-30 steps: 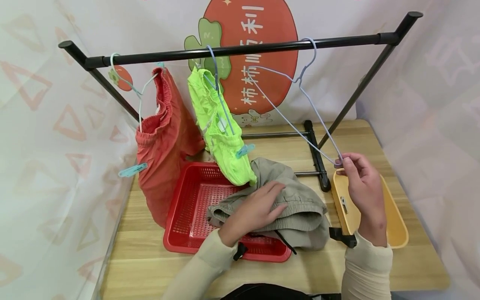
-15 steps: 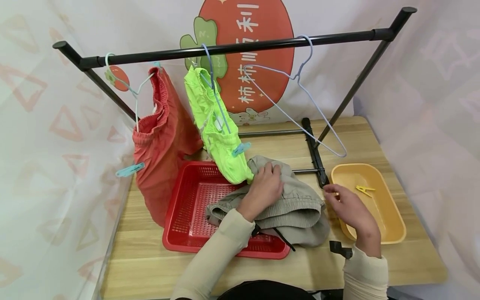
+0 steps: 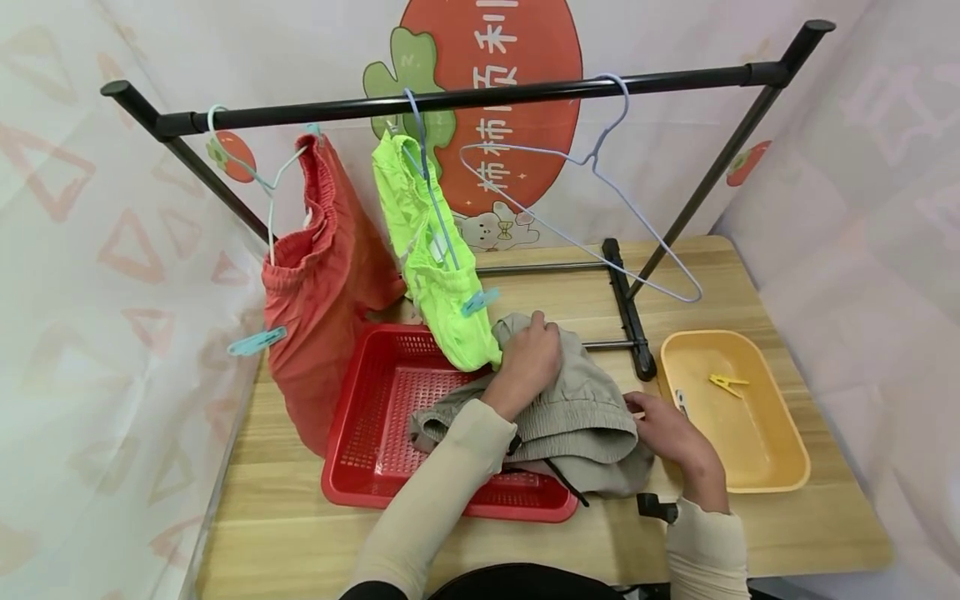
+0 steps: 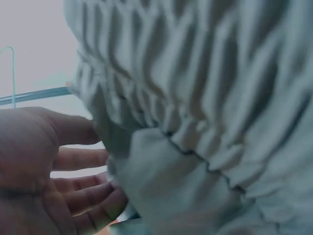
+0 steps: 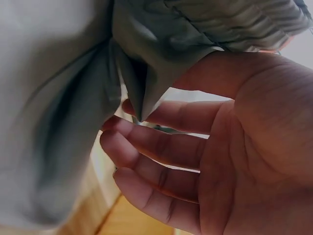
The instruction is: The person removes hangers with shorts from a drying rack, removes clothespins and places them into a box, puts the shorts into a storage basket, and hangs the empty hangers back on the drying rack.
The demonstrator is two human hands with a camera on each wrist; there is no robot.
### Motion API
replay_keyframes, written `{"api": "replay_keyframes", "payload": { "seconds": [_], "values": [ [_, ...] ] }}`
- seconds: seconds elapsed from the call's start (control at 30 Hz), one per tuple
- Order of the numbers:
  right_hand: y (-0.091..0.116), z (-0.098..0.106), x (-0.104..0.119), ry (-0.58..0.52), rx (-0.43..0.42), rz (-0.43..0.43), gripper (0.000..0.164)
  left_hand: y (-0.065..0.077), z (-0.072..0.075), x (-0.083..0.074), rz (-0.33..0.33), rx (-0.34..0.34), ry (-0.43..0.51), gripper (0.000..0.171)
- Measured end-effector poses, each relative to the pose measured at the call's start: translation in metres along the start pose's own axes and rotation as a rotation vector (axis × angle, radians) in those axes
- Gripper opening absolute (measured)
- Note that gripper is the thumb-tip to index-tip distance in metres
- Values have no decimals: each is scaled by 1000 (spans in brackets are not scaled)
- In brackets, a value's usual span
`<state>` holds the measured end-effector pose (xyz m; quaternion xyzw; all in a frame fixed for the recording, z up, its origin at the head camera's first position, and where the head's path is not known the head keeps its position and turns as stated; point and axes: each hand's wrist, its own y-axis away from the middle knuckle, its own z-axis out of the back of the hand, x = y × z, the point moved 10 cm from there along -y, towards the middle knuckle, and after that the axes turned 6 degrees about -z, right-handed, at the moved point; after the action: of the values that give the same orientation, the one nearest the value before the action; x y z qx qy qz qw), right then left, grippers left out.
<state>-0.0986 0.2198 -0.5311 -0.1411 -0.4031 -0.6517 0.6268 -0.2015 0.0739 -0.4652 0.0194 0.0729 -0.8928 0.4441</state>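
Observation:
A pair of grey-beige pants (image 3: 581, 417) with an elastic waistband and a dark drawstring lies bunched over the right side of the red basket (image 3: 335, 467). My left hand (image 3: 527, 367) grips the far side of the waistband; in the left wrist view its thumb meets the cloth's edge and the fingers reach behind it. At the right end, my right hand (image 3: 675, 437) holds a fold of the pants between thumb and bent fingers, as the right wrist view shows. An unloaded blue wire hanger (image 3: 595, 158) hangs from the black rail (image 3: 517, 94) above.
Red shorts (image 3: 322, 292) and neon-green shorts (image 3: 431, 258) hang from the rail at the left, held by blue clothespins (image 3: 257, 341). A yellow tray (image 3: 757, 442) at the right holds a yellow clothespin (image 3: 727, 383). The rack's black foot (image 3: 628, 308) stands behind the pants.
My right hand has let go of the hanger's corner and come down left to the pants. My left hand has moved up to the far waistband. The hanger has swung slightly.

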Motion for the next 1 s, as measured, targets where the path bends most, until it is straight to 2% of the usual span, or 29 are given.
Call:
{"api": "replay_keyframes", "payload": {
  "seconds": [0.17,0.33,0.4,0.57,0.7,0.87,1.0],
  "values": [
    [-2,-9,-2,-40,15,-2,41,-1,-4,4,12,12,49,11],
    [-3,-15,-2,-55,-2,26,39,1,-1,4,-6,-63,85,14],
    [-4,-18,-4,-65,7,11,38,1,1,4,-11,-95,96,15],
    [-8,-23,-5,-74,33,19,24,1,4,6,-14,-139,119,12],
    [-9,-23,-1,-78,39,60,13,2,5,5,-22,-155,112,12],
    [-6,-18,5,-85,26,109,14,10,11,-2,-51,-165,132,7],
    [-2,-8,5,-112,-18,94,18,22,21,-11,-74,-170,197,10]
  ]
}}
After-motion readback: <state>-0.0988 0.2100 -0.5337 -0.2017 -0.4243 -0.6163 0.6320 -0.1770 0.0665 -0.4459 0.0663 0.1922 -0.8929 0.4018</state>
